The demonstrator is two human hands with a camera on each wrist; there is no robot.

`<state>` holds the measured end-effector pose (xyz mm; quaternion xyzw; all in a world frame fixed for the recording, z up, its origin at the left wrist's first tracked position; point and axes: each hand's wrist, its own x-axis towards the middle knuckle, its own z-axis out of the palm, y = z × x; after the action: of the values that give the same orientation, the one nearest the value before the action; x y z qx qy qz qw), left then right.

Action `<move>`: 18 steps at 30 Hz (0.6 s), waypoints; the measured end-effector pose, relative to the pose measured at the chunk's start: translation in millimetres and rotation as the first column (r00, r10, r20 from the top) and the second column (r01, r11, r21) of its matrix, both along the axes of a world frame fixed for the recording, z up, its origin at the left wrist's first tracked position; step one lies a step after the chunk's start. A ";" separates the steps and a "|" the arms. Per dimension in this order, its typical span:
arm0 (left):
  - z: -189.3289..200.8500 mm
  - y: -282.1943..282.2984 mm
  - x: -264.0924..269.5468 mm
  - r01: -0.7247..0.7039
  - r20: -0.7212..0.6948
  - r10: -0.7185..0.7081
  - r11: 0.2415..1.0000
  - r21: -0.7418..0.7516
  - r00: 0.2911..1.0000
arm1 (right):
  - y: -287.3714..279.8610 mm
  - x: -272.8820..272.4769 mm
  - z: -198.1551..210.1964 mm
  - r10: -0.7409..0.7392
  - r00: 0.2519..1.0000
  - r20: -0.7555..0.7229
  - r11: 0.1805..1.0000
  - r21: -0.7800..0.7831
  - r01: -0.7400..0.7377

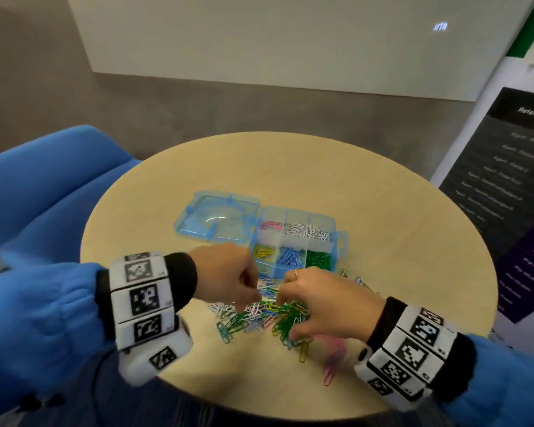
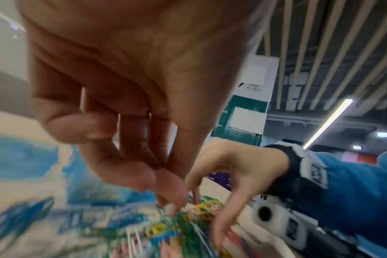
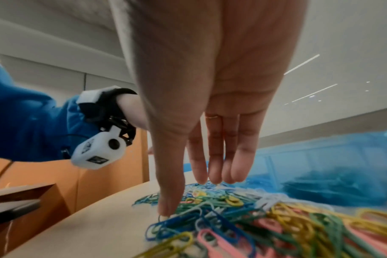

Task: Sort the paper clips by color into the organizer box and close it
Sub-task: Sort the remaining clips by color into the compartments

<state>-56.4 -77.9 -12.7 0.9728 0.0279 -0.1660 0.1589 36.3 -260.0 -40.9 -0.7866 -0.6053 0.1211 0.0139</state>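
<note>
A mixed pile of coloured paper clips [image 1: 259, 318] lies on the round table, just in front of the clear blue organizer box [image 1: 341, 241]. The box's lid [image 1: 216, 217] lies flat and open to the left. Its compartments hold pink [image 1: 271, 225], white [image 1: 309, 231], yellow [image 1: 264, 252], blue [image 1: 290, 257] and green clips [image 1: 319, 258]. My left hand [image 1: 253, 298] has its fingers curled, tips pinched into the pile [image 2: 166, 232]; blur hides which clip. My right hand [image 1: 287, 317] reaches down with straight fingers, and its thumb [image 3: 165, 212] touches the pile [image 3: 232, 227].
The beige round table [image 1: 321, 167] ends close to my body. Some pink clips [image 1: 333, 359] lie apart at the pile's near right. A blue chair [image 1: 43, 195] stands left of the table and a dark banner [image 1: 490, 180] to the right.
</note>
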 end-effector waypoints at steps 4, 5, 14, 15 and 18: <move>-18.5 -3.8 -31.4 -0.042 -0.121 0.023 0.987 -0.153 0.992 | 8.7 -10.1 0.5 0.030 0.999 0.026 0.998 -0.050 -0.028; -22.7 -4.1 -35.4 -0.053 -0.122 0.031 0.982 -0.179 0.992 | 10.2 -11.8 0.2 0.037 0.999 0.040 0.998 -0.061 -0.035; -37.9 -7.2 -34.3 -0.127 -0.008 0.136 0.900 -0.417 0.991 | 19.2 11.2 -6.6 0.043 0.998 0.037 0.999 -0.016 -0.042; -37.9 -7.6 -32.5 -0.137 0.001 0.153 0.890 -0.435 0.988 | 18.0 14.7 -6.4 0.014 1.000 -0.018 1.000 0.008 -0.013; -37.2 -8.9 -26.6 -0.170 0.039 0.216 0.857 -0.486 0.975 | 11.8 26.4 -4.9 -0.121 0.942 -0.313 0.983 0.092 0.157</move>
<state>-83.0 -86.8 -49.8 0.9018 0.0761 -0.1055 0.4121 62.7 -248.2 -45.8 -0.7971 -0.5446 0.2049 0.1616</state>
